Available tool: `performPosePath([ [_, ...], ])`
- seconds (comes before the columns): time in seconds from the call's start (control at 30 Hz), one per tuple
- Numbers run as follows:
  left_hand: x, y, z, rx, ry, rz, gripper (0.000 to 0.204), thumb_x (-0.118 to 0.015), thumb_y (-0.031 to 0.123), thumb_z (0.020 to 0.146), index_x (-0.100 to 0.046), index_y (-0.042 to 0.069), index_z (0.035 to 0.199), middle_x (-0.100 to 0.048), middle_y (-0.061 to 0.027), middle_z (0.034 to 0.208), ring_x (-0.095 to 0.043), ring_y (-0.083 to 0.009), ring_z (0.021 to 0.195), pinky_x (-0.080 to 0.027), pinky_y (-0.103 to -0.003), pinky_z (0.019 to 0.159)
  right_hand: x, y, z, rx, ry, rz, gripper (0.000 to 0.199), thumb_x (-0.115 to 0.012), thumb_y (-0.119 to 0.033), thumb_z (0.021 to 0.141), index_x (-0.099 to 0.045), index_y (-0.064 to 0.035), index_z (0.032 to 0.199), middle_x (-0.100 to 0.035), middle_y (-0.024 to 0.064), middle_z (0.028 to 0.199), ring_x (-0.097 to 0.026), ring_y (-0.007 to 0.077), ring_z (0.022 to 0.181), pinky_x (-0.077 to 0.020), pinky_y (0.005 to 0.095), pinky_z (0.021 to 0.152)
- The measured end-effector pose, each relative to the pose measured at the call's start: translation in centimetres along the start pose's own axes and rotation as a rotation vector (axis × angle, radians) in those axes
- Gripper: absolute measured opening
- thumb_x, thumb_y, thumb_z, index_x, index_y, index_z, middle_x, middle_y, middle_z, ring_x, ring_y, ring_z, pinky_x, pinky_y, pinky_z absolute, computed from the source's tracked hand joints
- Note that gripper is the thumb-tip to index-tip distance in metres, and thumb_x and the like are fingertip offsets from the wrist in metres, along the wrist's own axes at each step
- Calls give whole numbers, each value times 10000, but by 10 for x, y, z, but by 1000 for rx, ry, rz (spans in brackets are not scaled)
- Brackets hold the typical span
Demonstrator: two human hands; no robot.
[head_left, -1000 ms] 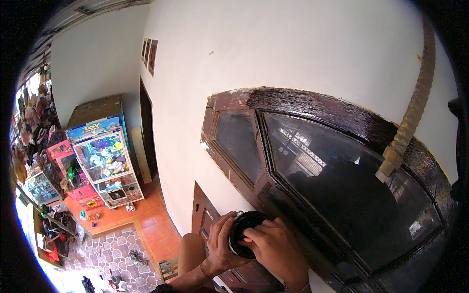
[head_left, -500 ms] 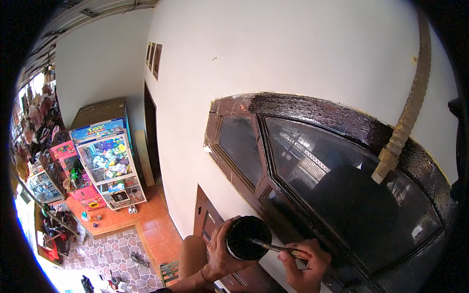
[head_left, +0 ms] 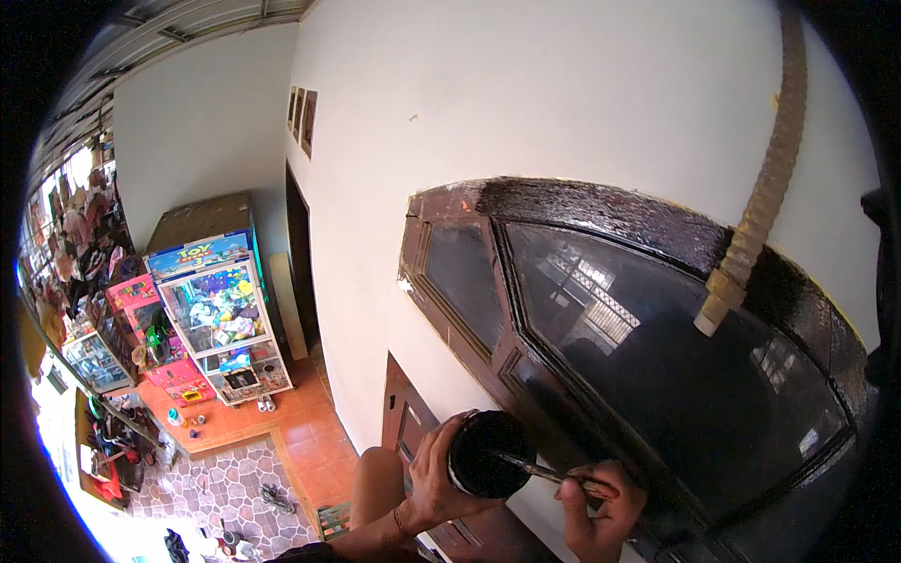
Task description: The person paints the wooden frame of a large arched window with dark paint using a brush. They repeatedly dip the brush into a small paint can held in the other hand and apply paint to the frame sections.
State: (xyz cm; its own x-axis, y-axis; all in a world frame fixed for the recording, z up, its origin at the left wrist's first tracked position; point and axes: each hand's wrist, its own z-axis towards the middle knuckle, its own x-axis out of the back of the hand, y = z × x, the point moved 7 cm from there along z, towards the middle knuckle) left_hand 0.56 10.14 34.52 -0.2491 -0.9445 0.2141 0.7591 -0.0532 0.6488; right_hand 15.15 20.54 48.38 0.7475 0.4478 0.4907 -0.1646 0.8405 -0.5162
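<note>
A round can of very dark paint [head_left: 490,441] is held up in front of me, its mouth facing my view. My left hand [head_left: 434,483] wraps around its left side. With my right hand [head_left: 605,514] I pinch the handle of a paintbrush [head_left: 537,468], whose tip points into the can; the bristles are lost against the dark paint. Behind them spans an arched wooden window frame [head_left: 601,207] with dark glass panes. Its upper edge looks glossy dark brown, while the left end is duller and redder.
A ridged brown pole [head_left: 765,188] hangs before the frame at right. White wall [head_left: 413,84] surrounds it. Far below left stand a claw machine [head_left: 221,305] and a glass display case [head_left: 94,361] on orange tile. My bent knee [head_left: 377,479] is beside the can.
My view has shifted slightly, so the pole sits further left and the room further right. The can and both hands appear a little further right; the brush still points into the can.
</note>
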Motion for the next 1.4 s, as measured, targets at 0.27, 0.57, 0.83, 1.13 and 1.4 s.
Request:
performPosePath([
  [0.27, -2, 14, 0, -75, 52, 10, 1163, -981, 363, 543, -363, -57, 1434, -575, -231, 1340, -604, -384, 1184, -524, -466, 972, 3, 12, -14, -174, 93, 48, 143, -779, -58, 804, -662, -4, 868, -673, 114, 757, -637, 194, 673, -494, 315, 648],
  [0.57, -5, 24, -2, -113, 47, 31, 1154, -987, 347, 530, -373, -44, 1425, -611, -229, 1284, -654, -379, 1095, -561, -456, 904, 14, 10, -18, -92, 47, -82, 148, -791, -96, 799, -673, -33, 861, -683, 92, 755, -643, 211, 673, -486, 328, 647],
  [0.83, -15, 19, -19, -104, 11, -37, 1169, -1001, 317, 499, -371, -28, 1421, -623, -211, 1261, -663, -362, 1101, -559, -451, 930, 24, 11, -44, -163, 148, -80, 172, -823, -174, 807, -704, -72, 877, -682, 79, 734, -646, 241, 658, -503, 372, 696],
  [1.13, -39, 2, -62, 156, -76, -221, 712, -692, 362, 748, -470, -7, 1316, -648, -180, 1180, -661, -285, 1048, -567, -432, 898, 37, 13, -87, -249, 179, -115, 153, -823, -104, 792, -706, -20, 844, -727, 100, 783, -664, 215, 664, -500, 341, 669],
  [1.4, -69, -25, -107, 332, -125, -361, 563, -427, 547, 966, -582, 86, 1249, -686, -133, 1092, -673, -275, 976, -571, -495, 883, 44, 20, -131, -316, 173, -182, 169, -829, -122, 782, -714, -53, 886, -722, 67, 822, -676, 220, 708, -517, 357, 677],
])
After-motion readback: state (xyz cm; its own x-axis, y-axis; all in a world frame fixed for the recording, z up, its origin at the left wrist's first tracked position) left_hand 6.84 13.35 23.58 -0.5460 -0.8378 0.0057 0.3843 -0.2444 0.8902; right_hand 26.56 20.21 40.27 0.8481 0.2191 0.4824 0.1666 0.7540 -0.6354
